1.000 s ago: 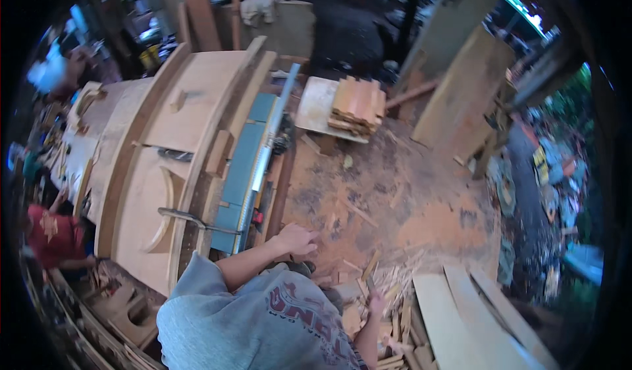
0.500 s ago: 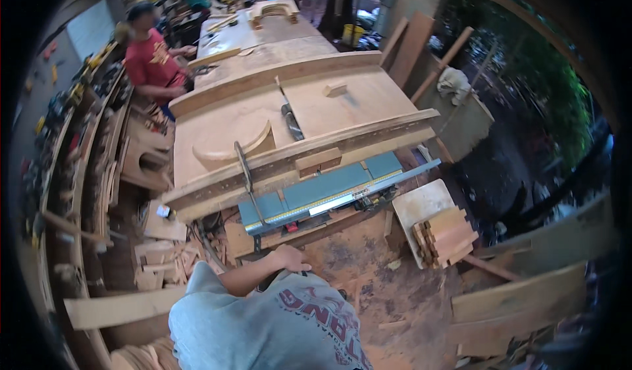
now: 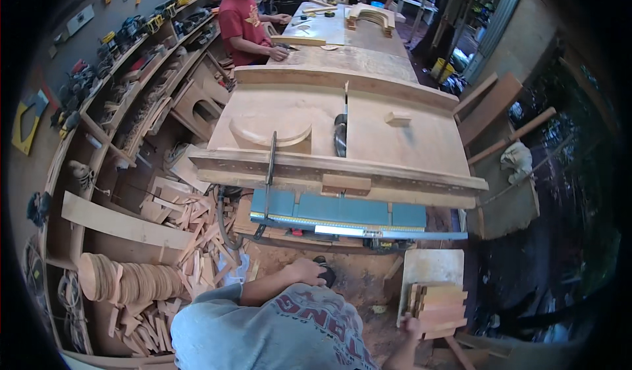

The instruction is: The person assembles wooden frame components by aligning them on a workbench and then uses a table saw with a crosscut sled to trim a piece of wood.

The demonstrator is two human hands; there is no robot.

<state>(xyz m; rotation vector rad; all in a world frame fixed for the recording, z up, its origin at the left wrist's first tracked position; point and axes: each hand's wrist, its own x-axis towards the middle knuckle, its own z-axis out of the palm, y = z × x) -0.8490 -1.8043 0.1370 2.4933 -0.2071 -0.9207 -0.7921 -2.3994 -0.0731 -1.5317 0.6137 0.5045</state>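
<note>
My left hand [image 3: 305,272] is in front of my body, its fingertips hidden from above. Beside it, lower down, shows a dark rounded object [image 3: 325,271] that I cannot make out for sure. At the lower right, my right hand [image 3: 409,328] has come up against the near left side of a stack of short wood blocks [image 3: 442,307], fingers extended toward it. The blocks sit on a pale board [image 3: 431,262]. Ahead stands a table saw with a blue-grey top [image 3: 342,209], bearing a wooden sled [image 3: 415,149].
A curved wooden piece [image 3: 270,135], a clamp [image 3: 270,172] and a small block [image 3: 397,119] are on the sled. Scrap wood [image 3: 197,238] and stacked discs [image 3: 131,279] lie left. A person in a red shirt [image 3: 242,21] stands beside the far bench [image 3: 375,60].
My view has swung left, bringing more shelves and scrap wood into sight. My right hand, unseen before, is now at the wood blocks. The left hand stays in front of my body.
</note>
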